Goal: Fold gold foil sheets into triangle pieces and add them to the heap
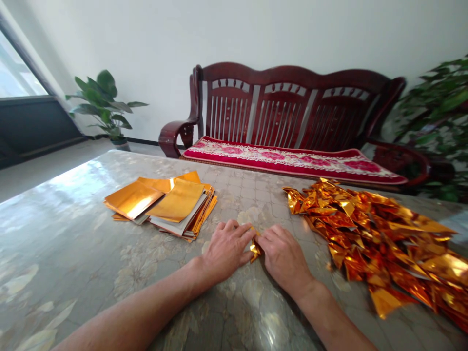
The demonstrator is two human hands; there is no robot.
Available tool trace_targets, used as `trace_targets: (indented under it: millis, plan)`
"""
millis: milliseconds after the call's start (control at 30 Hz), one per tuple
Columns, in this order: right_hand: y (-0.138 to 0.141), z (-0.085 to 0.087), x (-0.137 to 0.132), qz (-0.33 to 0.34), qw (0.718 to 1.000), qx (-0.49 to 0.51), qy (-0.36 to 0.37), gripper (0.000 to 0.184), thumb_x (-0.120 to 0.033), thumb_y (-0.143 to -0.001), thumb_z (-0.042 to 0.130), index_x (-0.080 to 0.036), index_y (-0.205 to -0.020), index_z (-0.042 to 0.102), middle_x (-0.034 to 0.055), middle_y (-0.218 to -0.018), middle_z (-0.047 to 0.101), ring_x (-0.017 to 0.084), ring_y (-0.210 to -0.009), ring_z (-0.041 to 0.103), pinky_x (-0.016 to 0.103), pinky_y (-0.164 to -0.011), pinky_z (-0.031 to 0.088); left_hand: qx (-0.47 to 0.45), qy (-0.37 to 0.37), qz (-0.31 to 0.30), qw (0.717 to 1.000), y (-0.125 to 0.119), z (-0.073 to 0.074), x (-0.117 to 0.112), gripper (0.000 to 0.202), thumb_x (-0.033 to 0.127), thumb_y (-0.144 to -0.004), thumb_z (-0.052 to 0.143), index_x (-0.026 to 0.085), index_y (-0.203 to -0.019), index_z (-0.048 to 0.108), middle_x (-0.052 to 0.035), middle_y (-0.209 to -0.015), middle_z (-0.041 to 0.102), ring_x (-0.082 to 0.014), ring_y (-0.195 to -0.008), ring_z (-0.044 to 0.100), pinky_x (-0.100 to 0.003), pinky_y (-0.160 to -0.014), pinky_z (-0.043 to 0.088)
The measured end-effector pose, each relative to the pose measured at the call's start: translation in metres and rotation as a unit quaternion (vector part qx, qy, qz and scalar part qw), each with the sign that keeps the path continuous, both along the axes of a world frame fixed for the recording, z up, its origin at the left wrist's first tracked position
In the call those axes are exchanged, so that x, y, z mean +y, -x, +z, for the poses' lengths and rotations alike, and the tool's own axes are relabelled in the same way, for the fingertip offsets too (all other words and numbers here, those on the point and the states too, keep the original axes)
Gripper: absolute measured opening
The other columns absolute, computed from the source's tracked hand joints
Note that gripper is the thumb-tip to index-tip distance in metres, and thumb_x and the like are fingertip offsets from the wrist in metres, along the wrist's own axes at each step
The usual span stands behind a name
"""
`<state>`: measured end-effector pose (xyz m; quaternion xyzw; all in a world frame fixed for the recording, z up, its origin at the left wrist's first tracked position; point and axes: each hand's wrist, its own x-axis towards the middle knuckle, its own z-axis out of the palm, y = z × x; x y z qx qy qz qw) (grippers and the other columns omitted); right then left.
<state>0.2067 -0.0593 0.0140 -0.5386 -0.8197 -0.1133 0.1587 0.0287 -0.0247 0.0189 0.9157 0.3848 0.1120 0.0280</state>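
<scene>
Gold foil piece (255, 249), small and creased, lies on the patterned bench (109, 263) between the two hands, its middle showing in the gap between the fingertips. Left hand (227, 248) touches it from the left, index finger at the upper part and thumb near the lower part, though I cannot tell whether these fingers pinch or only press; right hand (285, 256) has curled fingers clamped on its right edge. Stacked gold sheets (177, 201) sit beyond the left hand, crumpled-looking foil pile (365, 229) to the right.
</scene>
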Motion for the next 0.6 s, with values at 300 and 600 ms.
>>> trace_targets:
  millis: [300, 600]
  plan:
    - [-0.020, -0.002, 0.003, 0.045, 0.997, 0.066, -0.014, 0.031, 0.001, -0.077, 0.049, -0.020, -0.070, 0.070, 0.0018, -0.068, 0.065, 0.016, -0.074, 0.054, 0.027, -0.069, 0.039, 0.009, -0.009, -0.001, 1.000, 0.001, -0.003, 0.000, 0.032, 0.038, -0.093, 0.057, 0.035, -0.125, 0.056, 0.0009, -0.136, 0.056, -0.0248, -0.112, 0.051, -0.040, -0.091, 0.043]
    - [0.010, -0.004, -0.013, -0.024, 0.998, -0.010, -0.061, 0.025, -0.002, -0.079, 0.053, -0.020, -0.067, 0.064, 0.0047, -0.067, 0.063, 0.019, -0.071, 0.050, 0.032, -0.066, 0.031, 0.000, 0.000, 0.024, 1.000, 0.003, 0.005, -0.018, 0.022, 0.029, -0.096, 0.053, 0.033, -0.115, 0.063, 0.0000, -0.127, 0.061, -0.0248, -0.108, 0.054, -0.040, -0.087, 0.044]
